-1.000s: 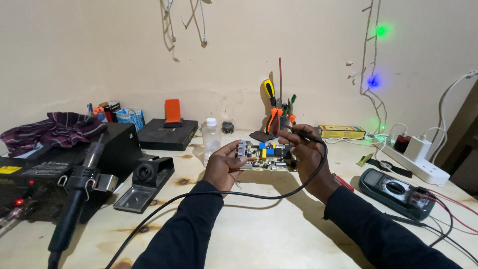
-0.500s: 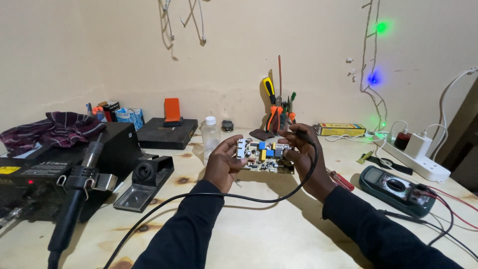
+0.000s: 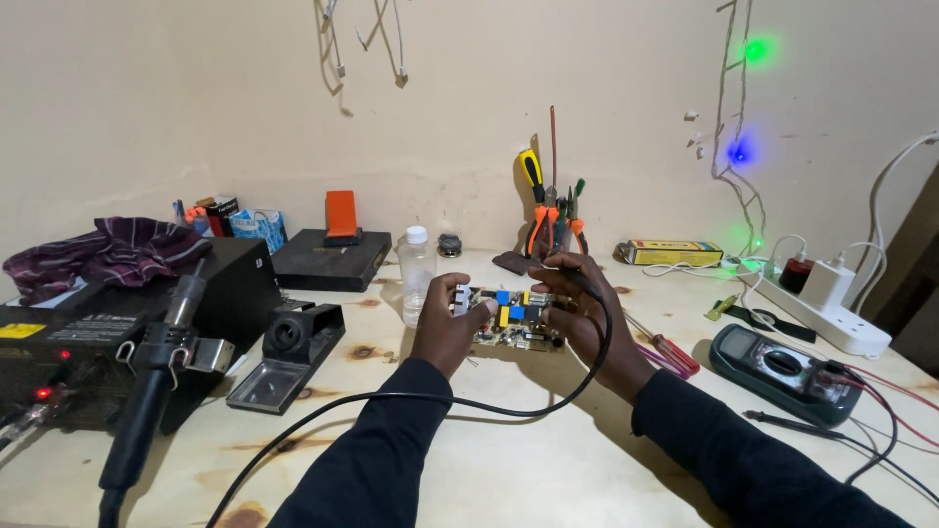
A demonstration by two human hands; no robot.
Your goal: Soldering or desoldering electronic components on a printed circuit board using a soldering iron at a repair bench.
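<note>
While the circuit board (image 3: 509, 318) is tilted up off the table (image 3: 548, 469) in the clasped left hand (image 3: 448, 328), and a corded iron is gripped by the right hand (image 3: 587, 313), neighbouring parts could be scorched if the black cord (image 3: 460, 403) were snagged.

Two hands: left (image 3: 448, 332), right (image 3: 585, 318). One circuit board (image 3: 509, 318). One plastic bottle (image 3: 417, 274). One multimeter (image 3: 778, 362). One power strip (image 3: 822, 318). One red-handled screwdriver (image 3: 670, 352). One iron stand (image 3: 289, 352). Two coloured lights: green (image 3: 755, 49), blue (image 3: 737, 153). One yellow box (image 3: 673, 254).
</note>
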